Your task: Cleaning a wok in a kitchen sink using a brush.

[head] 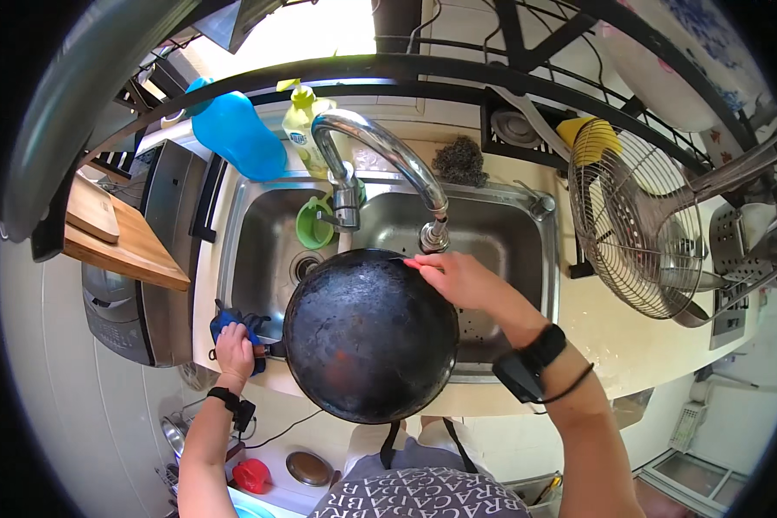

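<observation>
A blackened wok (369, 337) is held bottom up over the front of the sink (552, 285). Its wooden handle (259, 351) points left, and my left hand (235, 349) is closed around it. Beneath and behind that hand lies a blue and dark cloth or glove (223, 318). At the wok's far right edge my right hand (460, 278) pinches a small red-handled tool (413, 263). The tool's thin tip touches or nearly touches the wok's outer surface; its exact kind is hidden by my fingers. The wok's inside faces away from view.
A chrome faucet (388, 139) arches over the wok's far edge. Behind the sink stand a pump soap bottle (304, 123) and a steel wool scrubber (460, 160). A green strainer cup (314, 223) sits in the left basin. Hanging wire skimmers (634, 220) crowd the right; a cutting board (126, 239) juts in at left.
</observation>
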The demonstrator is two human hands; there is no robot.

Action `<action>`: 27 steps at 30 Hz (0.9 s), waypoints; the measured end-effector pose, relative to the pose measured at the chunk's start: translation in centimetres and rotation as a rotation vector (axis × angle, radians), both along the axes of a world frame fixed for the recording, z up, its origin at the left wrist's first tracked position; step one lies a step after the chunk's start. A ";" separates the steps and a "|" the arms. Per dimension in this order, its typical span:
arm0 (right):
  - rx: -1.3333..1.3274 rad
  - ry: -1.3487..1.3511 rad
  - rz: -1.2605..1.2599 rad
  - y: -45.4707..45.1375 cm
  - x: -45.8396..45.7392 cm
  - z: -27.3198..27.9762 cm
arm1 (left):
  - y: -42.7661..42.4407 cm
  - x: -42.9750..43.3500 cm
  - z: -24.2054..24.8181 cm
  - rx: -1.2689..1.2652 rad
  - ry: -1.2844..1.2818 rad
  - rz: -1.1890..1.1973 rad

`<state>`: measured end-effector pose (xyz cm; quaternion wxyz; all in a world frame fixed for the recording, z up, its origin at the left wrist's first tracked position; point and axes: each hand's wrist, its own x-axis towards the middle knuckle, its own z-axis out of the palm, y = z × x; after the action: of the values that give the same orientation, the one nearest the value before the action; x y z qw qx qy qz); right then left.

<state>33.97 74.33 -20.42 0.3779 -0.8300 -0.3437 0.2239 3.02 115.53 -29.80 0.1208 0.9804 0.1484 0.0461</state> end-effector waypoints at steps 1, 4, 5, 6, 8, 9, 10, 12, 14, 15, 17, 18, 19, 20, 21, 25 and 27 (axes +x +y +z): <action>0.004 0.001 0.001 -0.2 0.2 0.4 | 0.1 -0.1 0.0 -0.008 0.006 0.006; -0.123 0.270 0.067 -1.4 0.4 2.7 | 0.3 -1.1 0.0 0.014 -0.015 0.011; -0.174 0.291 0.072 -1.3 0.2 2.9 | 0.5 -1.7 0.3 0.019 -0.006 0.021; -0.231 0.307 0.070 -1.7 0.1 3.2 | 0.6 -1.9 0.6 0.028 0.004 0.030; -0.160 0.198 0.024 -0.9 0.4 -0.5 | 0.3 -0.4 0.1 0.029 -0.024 0.005; -0.079 0.098 -0.002 0.0 0.6 -1.2 | 0.4 -0.2 -0.1 0.029 -0.027 -0.003; -0.079 0.095 -0.012 -0.4 0.9 -1.6 | 0.2 0.0 -0.4 0.011 -0.021 -0.015; -0.075 0.175 0.050 -1.7 1.0 -1.9 | 0.5 -0.1 -0.8 0.013 0.006 -0.029; -0.086 0.270 0.064 -4.7 0.7 -0.2 | 0.8 -1.0 -0.1 0.020 0.013 -0.017; -0.101 0.354 0.067 -6.0 0.5 0.7 | 0.7 -1.1 0.1 0.023 0.007 -0.015; -0.146 0.457 0.017 -6.2 0.0 1.3 | 1.0 -1.8 0.3 0.049 0.001 -0.009; -0.188 0.546 -0.043 -6.5 0.2 1.6 | 0.9 -1.6 0.6 0.029 0.009 -0.004; -0.188 0.542 -0.059 -6.6 0.4 0.7 | 0.6 -0.9 0.6 0.005 0.016 -0.009; -0.131 0.440 -0.064 -6.1 0.7 -1.2 | 0.4 -0.3 0.3 -0.008 0.001 -0.024; -0.073 0.341 -0.065 -5.4 0.9 -2.7 | 0.2 0.0 0.0 -0.007 0.002 -0.034; 0.020 0.397 -0.030 -4.5 2.0 -3.7 | 0.3 -0.1 -0.5 -0.007 -0.001 -0.025; -0.065 0.594 0.027 -6.4 2.3 -1.9 | 0.6 -1.0 -0.1 0.001 0.016 0.013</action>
<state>36.29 67.95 -22.33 0.4322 -0.7352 -0.2217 0.4728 2.02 116.09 -29.88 0.1188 0.9798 0.1559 0.0392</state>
